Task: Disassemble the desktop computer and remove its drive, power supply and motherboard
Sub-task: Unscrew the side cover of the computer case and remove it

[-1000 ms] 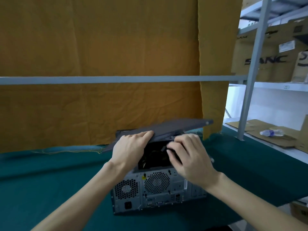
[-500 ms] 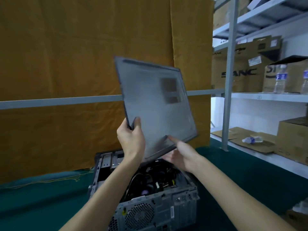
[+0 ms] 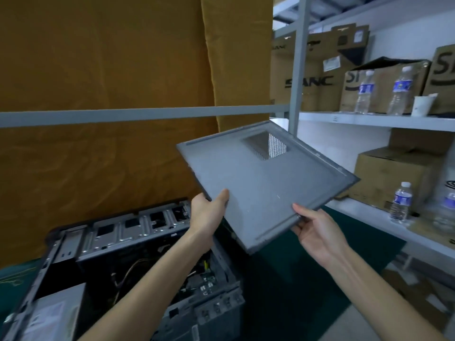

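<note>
The grey metal side panel [image 3: 261, 183], with a mesh vent near its far corner, is off the case and tilted in the air to the right. My left hand [image 3: 209, 212] grips its near left edge, thumb on top. My right hand [image 3: 315, 227] holds its near right edge from below. The open desktop computer case [image 3: 138, 254] lies on the green table at lower left, showing drive bays, cables and a silver power supply [image 3: 54, 313] with a white label. My left forearm crosses over the case's inside.
An orange curtain hangs behind a grey horizontal rail [image 3: 138, 114]. A grey shelving rack [image 3: 298, 70] at the right holds cardboard boxes, water bottles [image 3: 401, 92] and a paper cup [image 3: 422, 105]. Green table cloth [image 3: 295, 279] shows right of the case.
The side panel came off the case, was raised upright in front of me, and now swings down and to the right. The view has turned right and closer to the case.
</note>
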`<state>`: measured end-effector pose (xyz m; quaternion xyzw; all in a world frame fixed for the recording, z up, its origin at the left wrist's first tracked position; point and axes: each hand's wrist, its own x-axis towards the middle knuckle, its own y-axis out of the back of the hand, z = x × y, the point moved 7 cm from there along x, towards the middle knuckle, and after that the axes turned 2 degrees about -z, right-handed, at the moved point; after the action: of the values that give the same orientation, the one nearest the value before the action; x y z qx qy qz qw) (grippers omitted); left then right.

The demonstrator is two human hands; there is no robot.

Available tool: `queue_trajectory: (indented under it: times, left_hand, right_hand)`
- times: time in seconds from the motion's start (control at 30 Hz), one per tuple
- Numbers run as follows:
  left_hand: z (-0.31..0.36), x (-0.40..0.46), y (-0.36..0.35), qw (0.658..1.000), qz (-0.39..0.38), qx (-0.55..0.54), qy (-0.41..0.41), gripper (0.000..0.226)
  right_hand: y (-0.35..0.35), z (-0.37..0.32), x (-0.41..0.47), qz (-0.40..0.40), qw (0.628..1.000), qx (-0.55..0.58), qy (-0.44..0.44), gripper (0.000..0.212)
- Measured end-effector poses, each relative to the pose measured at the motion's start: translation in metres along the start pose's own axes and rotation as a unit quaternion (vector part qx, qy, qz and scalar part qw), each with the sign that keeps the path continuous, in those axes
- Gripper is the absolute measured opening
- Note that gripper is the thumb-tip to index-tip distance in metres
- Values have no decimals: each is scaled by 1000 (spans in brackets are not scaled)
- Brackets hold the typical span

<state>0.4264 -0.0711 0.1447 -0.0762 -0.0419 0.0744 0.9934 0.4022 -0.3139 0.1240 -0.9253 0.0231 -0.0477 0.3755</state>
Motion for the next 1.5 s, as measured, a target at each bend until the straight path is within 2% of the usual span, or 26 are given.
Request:
queue_trajectory:
  times: [0.07, 0.1, 0.17, 0.27, 0.33, 0.37, 0.5, 0.7, 0.77, 0.83, 0.97, 1.07, 1.13, 1.2, 1.3, 1.33, 1.37, 1.5]
  left_hand:
    - [-9, 1, -16, 993, -102, 52, 31, 32]
    - [-13, 2, -17, 986, -128, 99, 30, 37]
    - [-18, 7, -11, 968, -120, 221, -22, 36]
    - [-30, 9, -3, 899, -108, 409, -110, 19]
    - [-40, 7, -6, 839, -123, 506, -156, 16]
    - [-43, 5, -8, 820, -126, 531, -172, 17]
    - [-47, 4, -9, 802, -119, 554, -186, 25]
    - [-49, 7, -8, 806, -122, 538, -214, 29]
    - [-50, 9, -7, 803, -127, 540, -217, 28]
    - [-50, 11, -8, 796, -134, 546, -224, 28]
    - [-49, 15, -9, 786, -152, 556, -224, 28]
    - [-49, 18, -8, 788, -166, 548, -226, 29]
    - [-49, 22, -5, 788, -172, 544, -230, 31]
    - [-48, 29, 3, 790, -170, 541, -233, 35]
    - [-47, 39, 13, 786, -164, 547, -239, 41]
    - [-48, 41, 15, 779, -163, 555, -242, 41]
    - [-49, 42, 16, 773, -161, 562, -245, 41]
    - [-52, 44, 17, 766, -158, 566, -261, 37]
  right_hand:
    - [24, -14, -4, 19, 1000, -8, 10, 35]
    - [35, -19, -5, 30, 999, -12, 13, 33]
    - [59, -26, -5, 54, 998, -18, 12, 27]
    - [101, -24, -6, 97, 995, -28, -2, 23]
    - [126, -17, -7, 123, 992, -31, -17, 23]
    - [137, -11, -8, 136, 990, -33, -26, 23]
    - [171, 17, -7, 185, 979, -65, -56, 21]
    - [195, 51, 11, 218, 972, -38, -77, 21]
    - [201, 53, 18, 222, 969, -64, -87, 22]
    - [211, 50, 21, 229, 958, -140, -105, 27]
    - [230, 36, 19, 251, 880, -368, -168, 30]
    - [232, 27, 20, 217, 802, -505, -233, 37]
    - [226, 17, 22, 179, 728, -609, -260, 32]
    - [211, 7, 27, 140, 639, -713, -251, 21]
    - [167, 15, 46, 74, 513, -831, -201, 16]
    - [149, 24, 54, 60, 486, -856, -165, 18]
    - [131, 37, 63, 48, 476, -868, -130, 19]
    - [77, 100, 99, -8, 507, -861, -32, 32]
